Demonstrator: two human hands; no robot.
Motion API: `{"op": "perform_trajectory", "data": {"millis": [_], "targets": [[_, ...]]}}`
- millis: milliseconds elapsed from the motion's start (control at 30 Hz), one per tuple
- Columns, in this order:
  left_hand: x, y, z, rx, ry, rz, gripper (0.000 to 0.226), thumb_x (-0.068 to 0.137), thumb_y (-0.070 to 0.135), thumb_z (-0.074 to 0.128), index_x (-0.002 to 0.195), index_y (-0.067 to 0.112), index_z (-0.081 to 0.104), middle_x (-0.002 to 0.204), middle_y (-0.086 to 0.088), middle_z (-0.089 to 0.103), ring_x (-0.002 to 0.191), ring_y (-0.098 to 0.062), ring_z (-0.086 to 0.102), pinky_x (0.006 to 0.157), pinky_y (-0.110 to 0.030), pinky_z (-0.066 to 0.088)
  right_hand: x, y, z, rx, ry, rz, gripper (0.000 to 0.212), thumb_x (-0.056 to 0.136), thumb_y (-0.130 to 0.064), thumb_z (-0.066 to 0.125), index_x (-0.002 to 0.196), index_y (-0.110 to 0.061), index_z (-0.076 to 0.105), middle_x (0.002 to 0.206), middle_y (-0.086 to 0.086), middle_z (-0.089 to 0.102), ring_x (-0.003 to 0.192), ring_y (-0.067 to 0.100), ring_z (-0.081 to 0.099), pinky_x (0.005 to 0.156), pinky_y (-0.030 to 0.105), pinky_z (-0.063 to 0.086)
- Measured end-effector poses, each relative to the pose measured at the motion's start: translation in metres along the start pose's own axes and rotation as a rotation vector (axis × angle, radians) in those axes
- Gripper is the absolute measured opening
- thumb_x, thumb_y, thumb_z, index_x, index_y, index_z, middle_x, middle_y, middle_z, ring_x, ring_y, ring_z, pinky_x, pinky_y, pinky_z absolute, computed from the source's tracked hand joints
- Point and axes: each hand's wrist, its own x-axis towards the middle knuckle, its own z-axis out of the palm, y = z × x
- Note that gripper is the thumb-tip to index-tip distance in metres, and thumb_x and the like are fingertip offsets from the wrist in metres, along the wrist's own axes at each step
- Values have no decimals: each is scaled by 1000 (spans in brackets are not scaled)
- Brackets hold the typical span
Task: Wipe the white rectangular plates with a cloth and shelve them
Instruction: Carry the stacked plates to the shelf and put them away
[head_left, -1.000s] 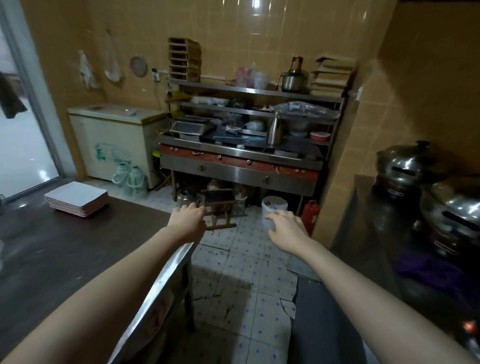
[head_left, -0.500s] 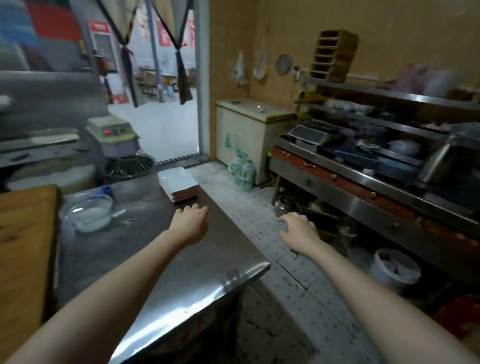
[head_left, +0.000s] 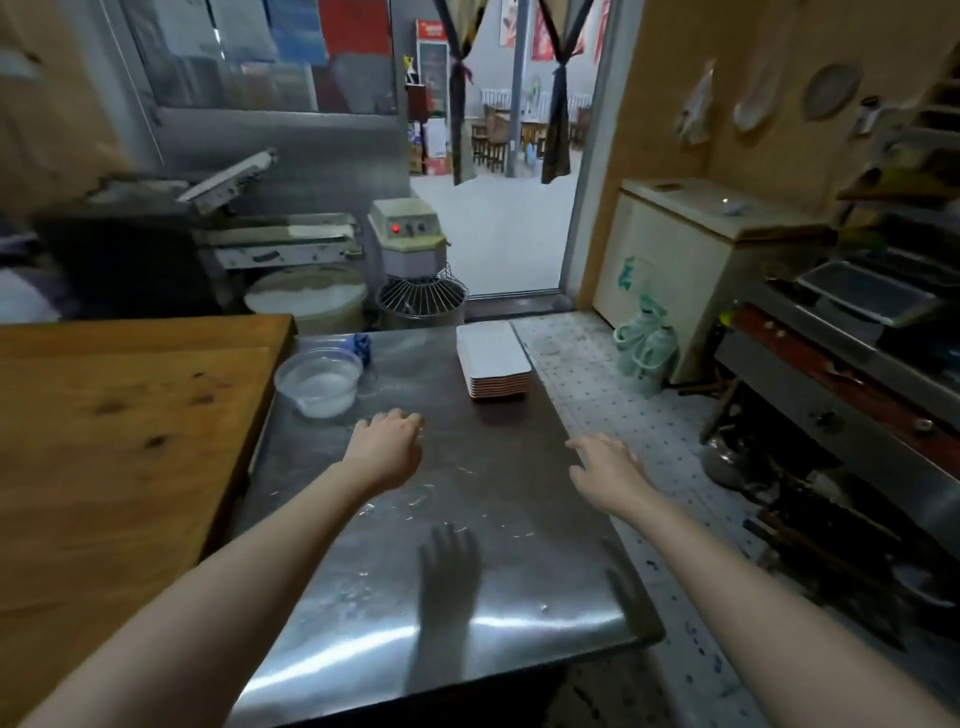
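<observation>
Both hands reach out over the steel desk and hold nothing: the left hand has loosely bent fingers, the right hand has spread fingers. The stack of white plates sits beyond and between them. A clear bowl lies beyond the left hand.

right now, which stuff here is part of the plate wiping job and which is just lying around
Job:
stack of white rectangular plates on the steel table
left hand and right hand, both holding nothing

Lying about:
clear bowl
wooden board
dough mixer
green flasks on the floor
</observation>
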Motion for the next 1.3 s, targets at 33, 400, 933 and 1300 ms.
{"op": "perform_trajectory", "data": {"millis": [33,400,933,1300], "targets": [[13,-3,2,-3,-1,-8,37,98,27,40,134,18,47,136,-9,50,123,-28,48,104,-42,37,14,-1,1,-15,1,-13,46,89,-22,46,135,-26,45,140,1,43,130,24,34,107,39,25],[155,-23,32,-115,-36,-74,41,98,27,40,138,19,44,137,-11,48,124,-31,48,102,-41,35,158,-4,8,20,-22,-3,44,90,-21,46,134,-25,46,139,2,44,131,23,33,108,38,24],[284,11,109,-708,6,-345,46,101,31,44,144,17,36,140,-16,48,127,-32,47,102,-39,39,321,16,55,351,-28,-100,42,90,-9,49,132,-12,49,133,7,51,121,22,47,103,33,37],[358,28,148,-1087,66,-247,46,102,12,42,148,14,33,153,-10,32,144,-22,25,118,-33,20,413,8,99,839,-47,-58,38,94,-2,45,130,-11,52,140,6,46,134,15,36,111,28,27]]}}
